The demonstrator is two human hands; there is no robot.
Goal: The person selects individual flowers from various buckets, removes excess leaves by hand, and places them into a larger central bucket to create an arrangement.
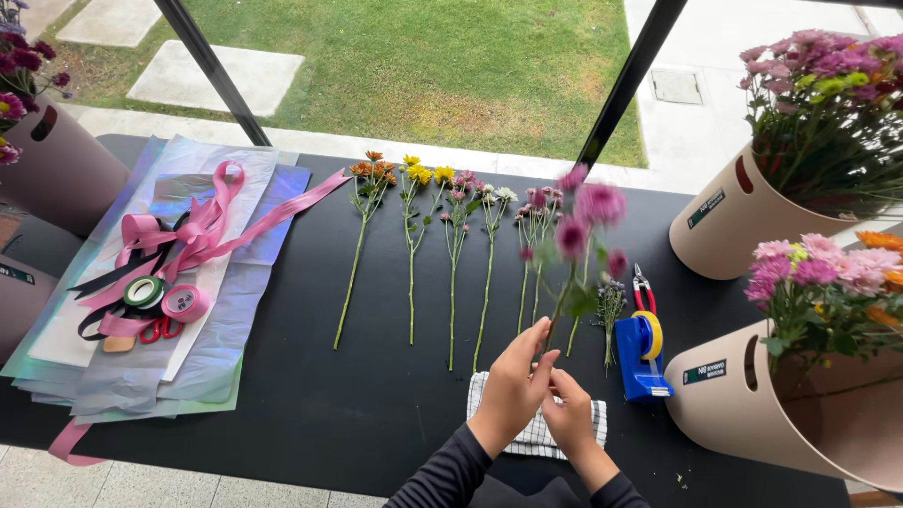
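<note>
Both hands meet low centre of the frame – left hand [513, 381] pinched shut on the purple flower stem [572, 273], right hand [569, 414] curled closed lower on it. The stem runs up and slightly right from them, blooms mid-frame. Underneath is a checked cloth [536, 435] on the black table [310, 404], a blue tape dispenser [641, 356] just right – grass beyond the window up top

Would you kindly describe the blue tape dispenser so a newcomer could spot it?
On the black table, look right of the hands, beside the lower beige bucket. The tape dispenser stands there: blue, blocky, carrying a yellow roll, unlike the slim red-handled pruners behind it.
</note>
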